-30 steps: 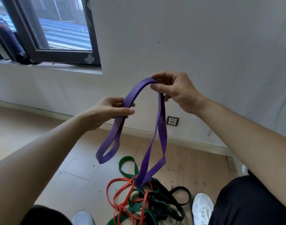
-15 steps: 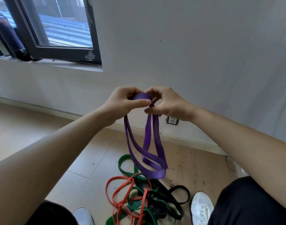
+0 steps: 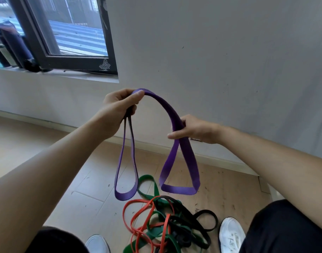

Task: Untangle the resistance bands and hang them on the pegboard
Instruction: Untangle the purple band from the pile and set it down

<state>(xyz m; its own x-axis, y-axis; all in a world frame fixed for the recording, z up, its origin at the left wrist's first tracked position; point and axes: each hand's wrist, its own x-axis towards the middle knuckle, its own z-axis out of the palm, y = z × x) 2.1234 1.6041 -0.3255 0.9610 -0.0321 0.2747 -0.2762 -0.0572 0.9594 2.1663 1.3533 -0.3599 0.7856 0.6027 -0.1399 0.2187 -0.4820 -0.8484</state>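
A wide purple band (image 3: 162,104) arches between both hands at chest height. My left hand (image 3: 118,106) pinches its top at the upper left, and a narrow loop hangs down below that hand. My right hand (image 3: 193,129) grips it lower on the right, where a wider loop hangs. Both loops end above the floor pile. On the floor between my feet lies a tangle of an orange band (image 3: 138,216), a green band (image 3: 149,183) and a black band (image 3: 206,221). No pegboard is in view.
A plain grey wall (image 3: 220,52) stands ahead with a skirting board at its foot. A dark-framed window (image 3: 72,33) is at the upper left. My white shoes (image 3: 231,234) flank the pile on the wooden floor (image 3: 79,203).
My hands were together at the band's top; they have moved apart. The left rose and shifted left, the right dropped to the right, spreading the purple band into an arch with two hanging loops.
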